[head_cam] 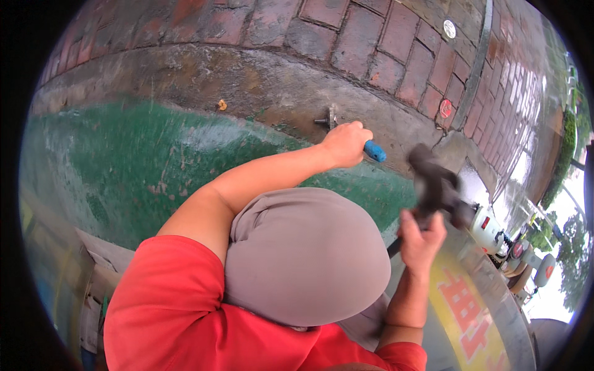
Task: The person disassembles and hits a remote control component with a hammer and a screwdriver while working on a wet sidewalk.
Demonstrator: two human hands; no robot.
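My left hand (345, 143) grips a hand tool by its blue handle (375, 151), whose butt sticks out to the right. At the other side of the fist its metal end (332, 116) shows against the wet concrete strip, with a short dark metal stub (320, 121) beside it. In my right hand (421, 239) is a dark, hammer-like tool (434, 183), raised at the right and smeared by motion blur; its exact kind is unclear. The grey-clad knee (306, 255) lies between my two arms.
Green-painted ground (222, 153) borders the concrete strip (185, 69). Beyond it lie wet red paving bricks (357, 37). A dry leaf (222, 105) rests on the strip. A parked scooter (492, 232) stands at the right, near a yellow panel (457, 301) with red characters.
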